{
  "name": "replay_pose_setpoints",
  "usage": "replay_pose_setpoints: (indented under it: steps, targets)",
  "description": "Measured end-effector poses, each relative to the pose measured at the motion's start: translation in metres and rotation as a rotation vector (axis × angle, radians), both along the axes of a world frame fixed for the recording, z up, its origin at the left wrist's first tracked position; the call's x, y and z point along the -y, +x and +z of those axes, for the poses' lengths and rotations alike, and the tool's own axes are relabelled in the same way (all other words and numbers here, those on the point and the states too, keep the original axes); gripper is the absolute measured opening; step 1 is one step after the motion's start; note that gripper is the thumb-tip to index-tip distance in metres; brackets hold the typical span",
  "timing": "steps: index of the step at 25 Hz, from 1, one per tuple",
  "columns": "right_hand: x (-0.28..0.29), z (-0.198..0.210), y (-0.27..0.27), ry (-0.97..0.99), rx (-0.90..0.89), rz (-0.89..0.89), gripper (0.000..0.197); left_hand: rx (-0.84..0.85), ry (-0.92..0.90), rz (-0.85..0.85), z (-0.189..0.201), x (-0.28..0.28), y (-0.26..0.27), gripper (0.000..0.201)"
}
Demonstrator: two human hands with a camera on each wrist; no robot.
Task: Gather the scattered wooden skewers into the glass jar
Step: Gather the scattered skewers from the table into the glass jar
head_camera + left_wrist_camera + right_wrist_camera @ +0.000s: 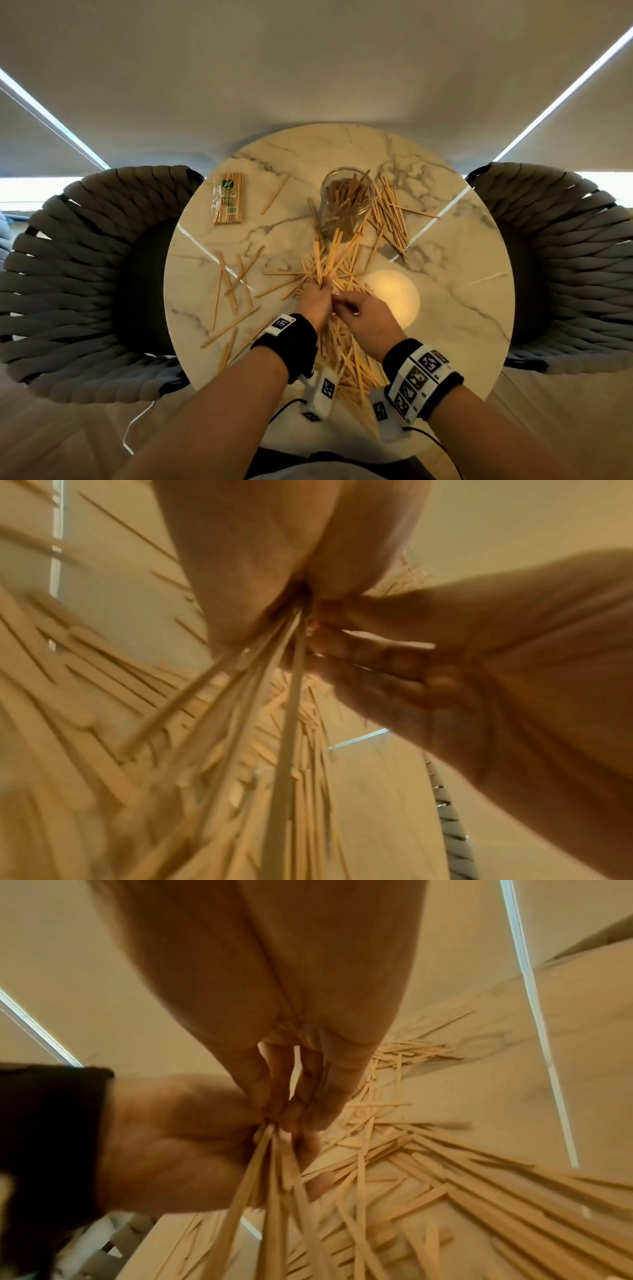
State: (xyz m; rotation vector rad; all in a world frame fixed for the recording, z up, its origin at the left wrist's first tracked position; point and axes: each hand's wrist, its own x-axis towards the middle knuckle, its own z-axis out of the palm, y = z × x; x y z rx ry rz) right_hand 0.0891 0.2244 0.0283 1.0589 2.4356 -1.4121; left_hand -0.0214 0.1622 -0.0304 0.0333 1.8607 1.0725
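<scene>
A clear glass jar (346, 200) stands upright at the back middle of the round marble table (452, 308), with several wooden skewers inside. More skewers (390, 214) lie scattered right of the jar, to the left and near the front edge. My left hand (321, 286) grips a fanned bundle of skewers (329, 258) in front of the jar; the same bundle (291, 696) spreads out below its fingers. My right hand (342, 305) touches the left one, and its fingertips (284, 1115) pinch the bundle (274, 1177) where it leaves the left hand (178, 1145).
A sealed packet of skewers (228, 198) lies at the table's back left. Two grey woven chairs (85, 274) (565, 257) flank the table. A round patch of lamp light (394, 296) glares just right of my hands.
</scene>
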Motion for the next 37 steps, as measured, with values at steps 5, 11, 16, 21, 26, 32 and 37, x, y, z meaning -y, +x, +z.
replay_pose_setpoints:
  steps: [5,11,16,21,26,32,37]
  targets:
    - [-0.040,-0.002,-0.008,-0.097,-0.022,-0.565,0.047,0.221,0.246,-0.149,0.012,0.020,0.008,0.023]
    - [-0.056,-0.016,-0.018,-0.102,-0.138,-0.512,0.012,0.267,0.242,-0.306,0.028,0.018,0.017,0.033]
    - [-0.057,-0.014,-0.012,0.025,0.021,-0.651,0.015,0.309,0.241,-0.256,0.031,0.010,0.017,0.035]
    - [-0.056,-0.018,-0.009,-0.406,0.018,-0.772,0.038,0.416,0.283,-0.216,0.033,0.011,0.013,0.034]
    - [-0.054,-0.013,-0.011,-0.250,-0.193,-0.640,0.041,0.375,0.197,-0.433,0.034,0.019,0.014,0.039]
    - [-0.048,-0.009,-0.007,-0.180,-0.156,-0.412,0.026,0.301,0.245,-0.478,0.033,0.016,0.009,0.039]
    - [-0.061,-0.009,0.007,-0.174,-0.184,-0.629,0.020,0.285,0.202,-0.157,0.026,0.014,-0.004,0.041]
